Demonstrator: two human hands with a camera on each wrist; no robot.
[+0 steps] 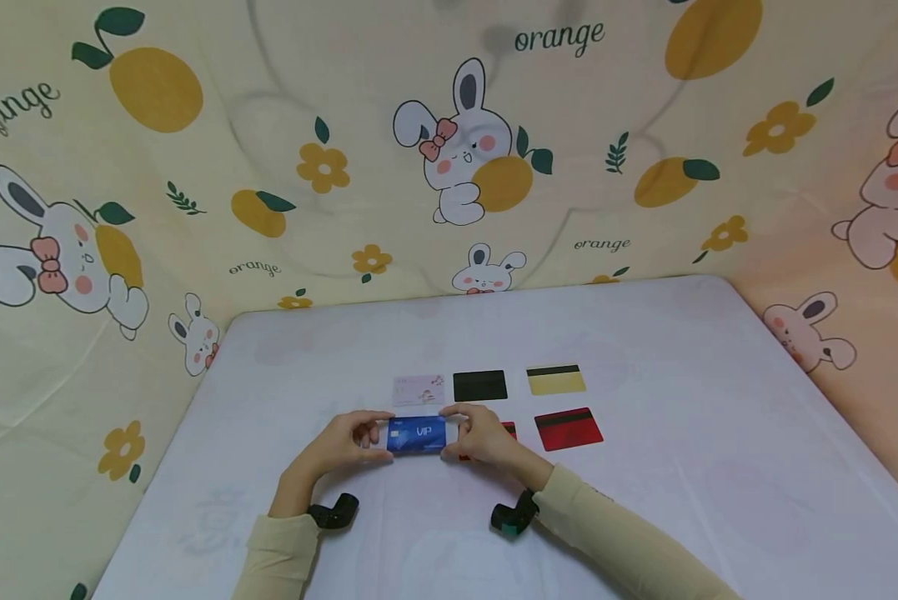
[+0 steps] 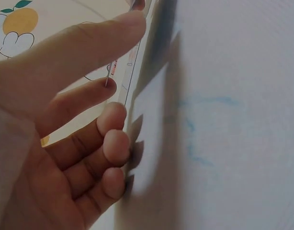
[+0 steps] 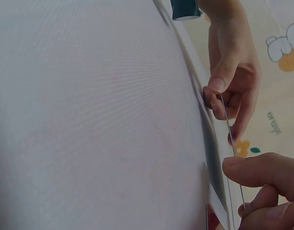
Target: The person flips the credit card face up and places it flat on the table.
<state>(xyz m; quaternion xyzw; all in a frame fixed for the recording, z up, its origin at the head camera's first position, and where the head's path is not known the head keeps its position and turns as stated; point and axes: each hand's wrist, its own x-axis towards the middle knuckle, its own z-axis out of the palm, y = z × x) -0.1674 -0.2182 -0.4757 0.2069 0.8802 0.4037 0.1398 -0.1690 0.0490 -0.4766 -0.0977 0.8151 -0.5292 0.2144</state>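
Observation:
A blue card marked "VIP" (image 1: 417,434) is held a little above the white table between both hands. At its left end, my left hand (image 1: 353,442) pinches it, thumb on the lower edge and index finger on the upper. My right hand (image 1: 486,436) grips the opposite end the same way. Edge-on in the right wrist view, the card (image 3: 228,122) appears as a thin line running between the two hands. Below my right hand lies a red card (image 1: 509,429), mostly hidden by it.
Behind the hands lie a pale pink card (image 1: 418,390), a black card (image 1: 480,386) and a gold card with a dark stripe (image 1: 557,382). Another red card (image 1: 569,429) rests to the right. A patterned cloth (image 1: 433,250) hangs behind the table (image 1: 689,467).

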